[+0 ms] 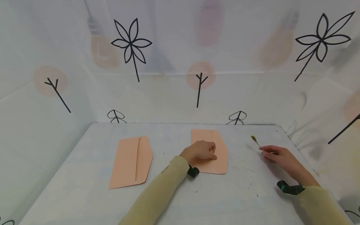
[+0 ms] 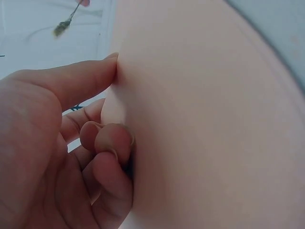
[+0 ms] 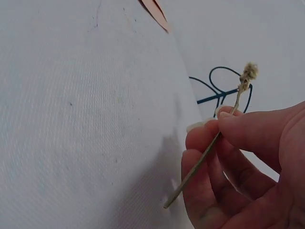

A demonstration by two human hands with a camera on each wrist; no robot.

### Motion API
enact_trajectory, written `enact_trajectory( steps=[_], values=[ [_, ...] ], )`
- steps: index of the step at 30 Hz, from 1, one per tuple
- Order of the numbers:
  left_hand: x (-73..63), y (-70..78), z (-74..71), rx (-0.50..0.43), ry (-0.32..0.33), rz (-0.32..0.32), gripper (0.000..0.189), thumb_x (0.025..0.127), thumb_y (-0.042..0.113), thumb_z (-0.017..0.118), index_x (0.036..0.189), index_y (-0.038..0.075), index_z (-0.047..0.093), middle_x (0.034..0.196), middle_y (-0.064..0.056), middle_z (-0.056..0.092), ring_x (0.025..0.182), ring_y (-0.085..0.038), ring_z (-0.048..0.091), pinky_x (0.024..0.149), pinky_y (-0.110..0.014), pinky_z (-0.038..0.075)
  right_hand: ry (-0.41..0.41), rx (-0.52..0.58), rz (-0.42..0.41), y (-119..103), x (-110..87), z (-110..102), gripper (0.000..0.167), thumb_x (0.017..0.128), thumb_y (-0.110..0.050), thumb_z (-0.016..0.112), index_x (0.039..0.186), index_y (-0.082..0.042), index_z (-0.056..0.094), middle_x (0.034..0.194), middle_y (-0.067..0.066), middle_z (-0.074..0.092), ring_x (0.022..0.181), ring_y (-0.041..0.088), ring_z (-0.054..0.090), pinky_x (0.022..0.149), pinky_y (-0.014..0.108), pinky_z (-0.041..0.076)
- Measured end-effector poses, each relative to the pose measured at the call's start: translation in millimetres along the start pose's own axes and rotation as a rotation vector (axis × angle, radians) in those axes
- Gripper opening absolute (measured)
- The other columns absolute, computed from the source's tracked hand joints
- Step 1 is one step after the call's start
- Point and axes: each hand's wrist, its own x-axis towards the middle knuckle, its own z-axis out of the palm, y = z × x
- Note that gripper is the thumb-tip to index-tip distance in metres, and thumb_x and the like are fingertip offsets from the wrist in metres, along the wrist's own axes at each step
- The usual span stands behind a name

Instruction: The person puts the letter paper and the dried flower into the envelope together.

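Observation:
My left hand [image 1: 201, 150] lies on a peach paper envelope [image 1: 220, 165], its fingers curled and its thumb tip touching the paper. The left wrist view shows these fingers [image 2: 112, 143] against the envelope's surface [image 2: 205, 114]; whether they pinch any of the paper is not clear. To the right, above the table, my right hand [image 1: 284, 159] pinches a dried flower [image 1: 254, 139] by its thin stem, between thumb and fingers. In the right wrist view the small fuzzy yellowish head [image 3: 249, 72] points up and away, and the stem [image 3: 193, 169] runs down past the fingers.
A second peach envelope [image 1: 126, 165] lies on the left of the white table [image 1: 76, 187], its seam facing up. Small dark bits [image 1: 197, 192] are scattered on the tabletop. A white curtain [image 1: 168, 97] printed with line-drawn plants hangs behind and beside the table.

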Motion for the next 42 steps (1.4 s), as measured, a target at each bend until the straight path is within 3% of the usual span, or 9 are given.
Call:
enact_trajectory(
  steps=[3, 6, 15, 24, 42],
  values=[
    [-0.5, 0.3, -0.9, 0.002, -0.001, -0.007, 0.022, 0.091, 0.041, 0.071, 0.094, 0.025, 0.055, 0.081, 0.01, 0.058, 0.075, -0.007, 0.052, 0.066, -0.024, 0.039, -0.004, 0.051, -0.042, -6.1, -0.9, 3.1, 0.051, 0.102, -0.029, 0.059, 0.135, 0.009, 0.051, 0.129, 0.028, 0.058, 0.091, 0.001, 0.062, 0.077, 0.021, 0.053],
    [-1.0, 0.3, -1.5, 0.0, -0.002, -0.011, 0.022, 0.091, 0.041, 0.07, 0.095, 0.025, 0.055, 0.081, 0.01, 0.058, 0.075, -0.008, 0.052, 0.066, -0.024, 0.039, -0.004, 0.087, -0.045, -10.9, -1.3, 5.5, 0.05, 0.103, -0.027, 0.058, 0.135, 0.011, 0.05, 0.132, 0.031, 0.055, 0.091, -0.003, 0.062, 0.078, 0.021, 0.053],
    [2.5, -1.3, 0.4, -0.007, -0.005, 0.003, 0.022, 0.091, 0.041, 0.07, 0.094, 0.025, 0.055, 0.08, 0.009, 0.057, 0.074, -0.007, 0.051, 0.065, -0.024, 0.038, 0.031, 0.078, 0.007, -18.9, -1.2, 12.1, 0.045, 0.104, -0.025, 0.055, 0.135, 0.008, 0.052, 0.133, 0.03, 0.054, 0.101, 0.021, 0.065, 0.079, 0.026, 0.055],
    [2.3, 1.4, -0.3, 0.007, -0.004, -0.008, 0.023, 0.091, 0.041, 0.071, 0.094, 0.025, 0.055, 0.081, 0.009, 0.058, 0.075, -0.008, 0.052, 0.065, -0.024, 0.039, -0.014, 0.163, -0.006, -36.4, -3.7, 24.8, 0.044, 0.102, -0.02, 0.059, 0.133, 0.011, 0.051, 0.12, 0.025, 0.061, 0.094, 0.018, 0.065, 0.079, 0.029, 0.055],
    [-1.2, 1.1, -0.9, 0.001, -0.006, 0.023, 0.022, 0.091, 0.04, 0.071, 0.094, 0.024, 0.055, 0.077, 0.007, 0.054, 0.073, -0.008, 0.049, 0.064, -0.024, 0.036, -0.04, 0.214, -0.004, -48.2, 2.1, 49.3, 0.041, 0.101, -0.017, 0.06, 0.131, 0.01, 0.053, 0.121, 0.023, 0.061, 0.096, 0.019, 0.066, 0.08, 0.032, 0.056]
  ],
)
